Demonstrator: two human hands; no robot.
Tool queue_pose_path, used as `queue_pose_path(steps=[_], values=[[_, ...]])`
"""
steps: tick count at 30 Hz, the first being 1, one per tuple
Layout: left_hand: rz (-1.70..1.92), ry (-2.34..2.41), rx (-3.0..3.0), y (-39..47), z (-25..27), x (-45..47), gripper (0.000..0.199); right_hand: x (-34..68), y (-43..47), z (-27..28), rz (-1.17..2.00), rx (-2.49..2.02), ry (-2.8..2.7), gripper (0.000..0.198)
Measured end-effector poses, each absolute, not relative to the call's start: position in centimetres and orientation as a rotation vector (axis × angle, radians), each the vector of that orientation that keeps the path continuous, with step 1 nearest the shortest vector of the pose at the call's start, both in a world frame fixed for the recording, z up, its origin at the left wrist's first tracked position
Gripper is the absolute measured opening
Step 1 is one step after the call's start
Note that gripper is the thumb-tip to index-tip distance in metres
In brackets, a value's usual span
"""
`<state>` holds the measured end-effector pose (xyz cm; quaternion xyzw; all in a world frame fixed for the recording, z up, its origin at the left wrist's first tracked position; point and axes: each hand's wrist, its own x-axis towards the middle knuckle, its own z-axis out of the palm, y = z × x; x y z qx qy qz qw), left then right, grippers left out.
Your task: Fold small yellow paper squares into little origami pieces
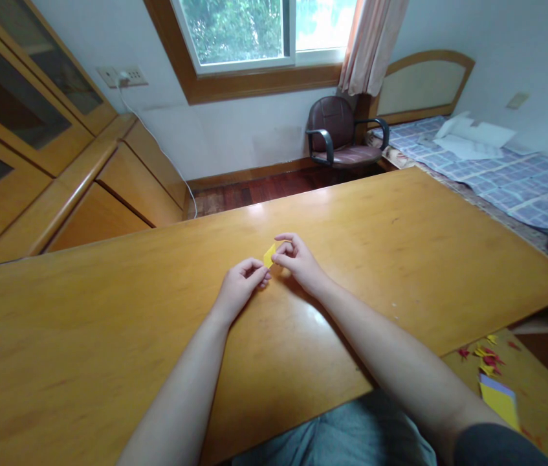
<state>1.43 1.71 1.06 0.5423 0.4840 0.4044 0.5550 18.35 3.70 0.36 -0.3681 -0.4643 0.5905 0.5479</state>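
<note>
A small folded piece of yellow paper [268, 256] is held just above the wooden table [109, 323], between my two hands. My left hand [244, 285] pinches its lower edge between thumb and fingers. On the other side, my right hand [297, 260] grips the right edge with thumb and index finger, its other fingers loosely bent. The fingertips cover parts of the paper, so its exact folds are too small to make out.
Several small red and yellow folded paper figures [488, 357] lie on a lower surface at the right, beside a stack of yellow paper [499, 400]. Past the table stand a brown armchair [332, 133], a bed [497, 168] and a wooden cabinet [74, 175].
</note>
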Motion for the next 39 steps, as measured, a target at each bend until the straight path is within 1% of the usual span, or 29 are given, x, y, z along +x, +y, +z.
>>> queue_pose_path(steps=[4,9,14,21,31,39], values=[[1.034,1.157,1.262,1.91,0.68,1.33,0.025,18.40,3.81,0.28,1.402,-0.892,-1.117,0.045],[1.151,1.190,1.186,2.10,0.27,1.22,0.029,18.41,3.86,0.11,1.432,-0.886,-1.161,0.046],[1.228,1.160,1.125,2.15,0.09,1.16,0.032,18.57,3.64,0.37,1.481,-0.893,-1.205,0.037],[1.171,1.160,1.153,2.03,0.39,1.42,0.033,18.62,3.50,0.55,1.500,-0.897,-1.170,0.034],[1.198,1.157,1.167,1.95,0.44,1.35,0.027,18.65,3.50,0.56,1.477,-0.963,-1.308,0.025],[1.194,1.110,1.163,1.99,0.19,1.09,0.027,18.75,3.41,0.87,1.470,-1.014,-1.354,0.026]])
